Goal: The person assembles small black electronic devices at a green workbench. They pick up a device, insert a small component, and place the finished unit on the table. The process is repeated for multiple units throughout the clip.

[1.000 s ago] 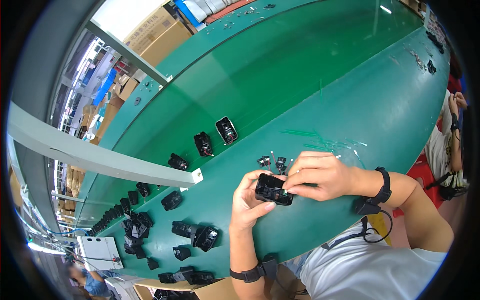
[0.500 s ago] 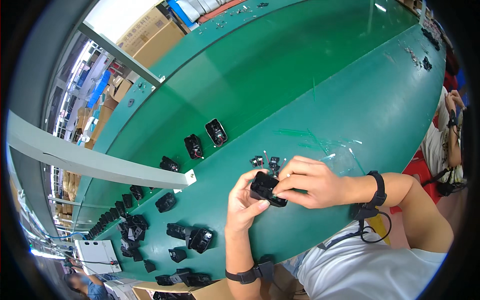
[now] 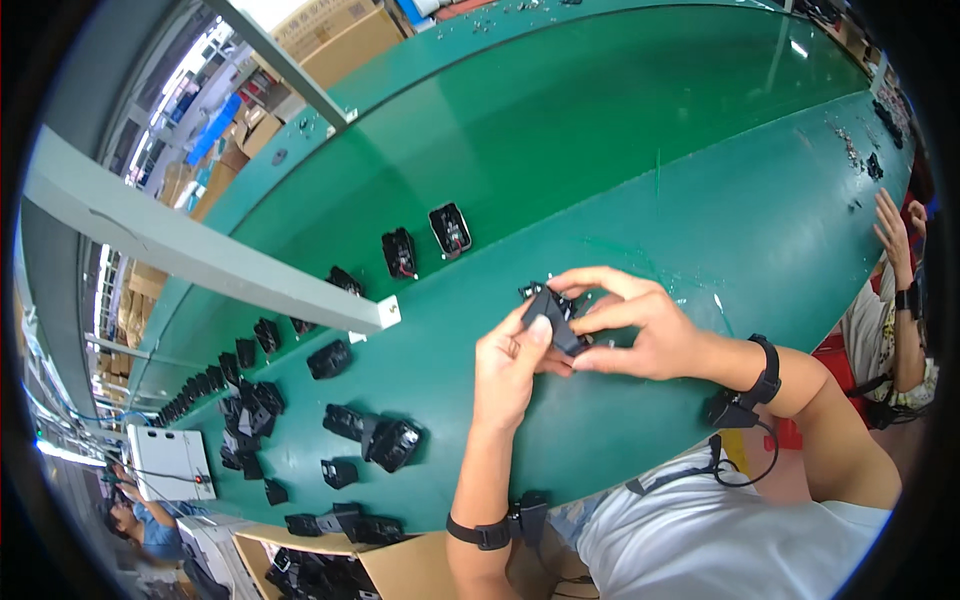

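Note:
A small black plastic housing (image 3: 546,312) is tilted up over the table, one angled outer wall toward me. My left hand (image 3: 507,372) is closed round its left side, the thumb pressed on that wall. At the housing's right end, my right hand (image 3: 645,325) has its fingers curved and its thumb and fingertips against the lower edge. The housing's inside is mostly hidden by my fingers. Just beyond it, small black parts (image 3: 528,290) lie partly covered on the green table (image 3: 600,450).
Two open black housings with wires (image 3: 450,232) stand on the lighter green strip, a row of more trailing left. Loose housings (image 3: 392,443) lie left of my arm, above a cardboard box (image 3: 410,572). A grey post (image 3: 220,250) crosses the left. A co-worker's hand (image 3: 893,235) shows far right.
The housing has been turned from lying open-side up to tilted with its outer wall showing. My right fingers have gone from a pinch inside it to spread round its end. The view has shifted.

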{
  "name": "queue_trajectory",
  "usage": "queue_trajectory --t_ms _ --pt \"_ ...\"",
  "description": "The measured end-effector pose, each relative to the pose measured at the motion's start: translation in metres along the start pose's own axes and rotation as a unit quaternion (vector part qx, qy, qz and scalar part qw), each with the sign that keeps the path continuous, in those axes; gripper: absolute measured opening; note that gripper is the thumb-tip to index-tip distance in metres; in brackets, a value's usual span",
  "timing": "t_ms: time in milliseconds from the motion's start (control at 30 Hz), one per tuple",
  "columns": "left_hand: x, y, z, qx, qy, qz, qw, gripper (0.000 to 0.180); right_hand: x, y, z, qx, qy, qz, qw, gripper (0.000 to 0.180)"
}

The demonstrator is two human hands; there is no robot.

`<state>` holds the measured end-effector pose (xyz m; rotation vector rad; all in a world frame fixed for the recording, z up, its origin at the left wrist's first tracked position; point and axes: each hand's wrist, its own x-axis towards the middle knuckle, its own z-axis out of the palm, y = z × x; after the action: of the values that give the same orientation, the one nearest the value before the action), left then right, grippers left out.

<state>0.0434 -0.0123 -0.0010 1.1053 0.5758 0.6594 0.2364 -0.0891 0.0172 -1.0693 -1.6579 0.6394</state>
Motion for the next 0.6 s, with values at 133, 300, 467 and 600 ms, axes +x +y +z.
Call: queue_trajectory --t_ms 133,300,467,600 --pt "-0.005 0.007 -0.004 0.090 0.046 0.028 0.994 0.042 -0.001 0.000 0.000 0.115 -0.025 0.084 0.989 0.022" --pt "-0.004 0.003 0.000 0.182 0.072 0.064 0.979 0.044 -0.002 0.006 0.002 0.327 -0.059 0.178 0.926 0.024" --pt "-0.002 0.001 0.005 0.378 0.170 0.156 0.897 0.038 -0.011 0.017 0.007 0.532 -0.046 0.329 0.779 0.029" --pt "-0.005 -0.004 -0.003 0.503 0.195 0.231 0.810 0.041 -0.012 0.012 0.014 0.530 -0.002 0.348 0.774 0.030"
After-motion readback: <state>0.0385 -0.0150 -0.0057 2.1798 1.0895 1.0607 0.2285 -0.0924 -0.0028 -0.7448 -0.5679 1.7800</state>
